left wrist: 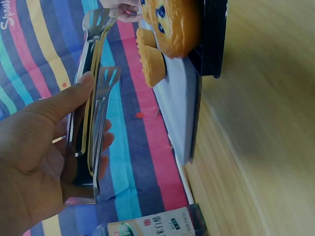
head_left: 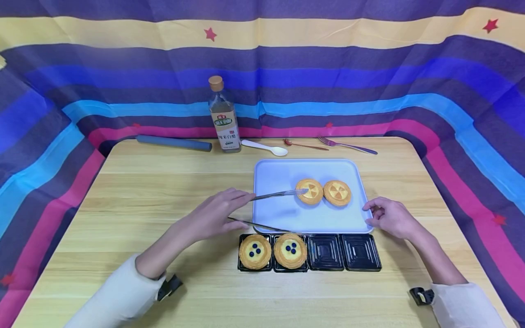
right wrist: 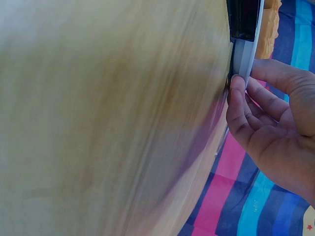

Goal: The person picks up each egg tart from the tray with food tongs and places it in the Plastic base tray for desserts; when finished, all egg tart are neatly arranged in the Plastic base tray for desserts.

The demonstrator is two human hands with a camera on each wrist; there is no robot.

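- Your left hand grips the steel tongs, tips spread around a yellow-topped tart.
- Your right hand pinches the tray's near right corner.

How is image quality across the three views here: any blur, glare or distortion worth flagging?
Head view: evenly lit, sharp, soft shadows under the left hand and tongs; wide-lens bowing curves the table edges. Left wrist view: tongs in focus with bright glare on the metal, tarts slightly soft. Right wrist view: table smeared by blur, only the right hand at the tray edge readable.
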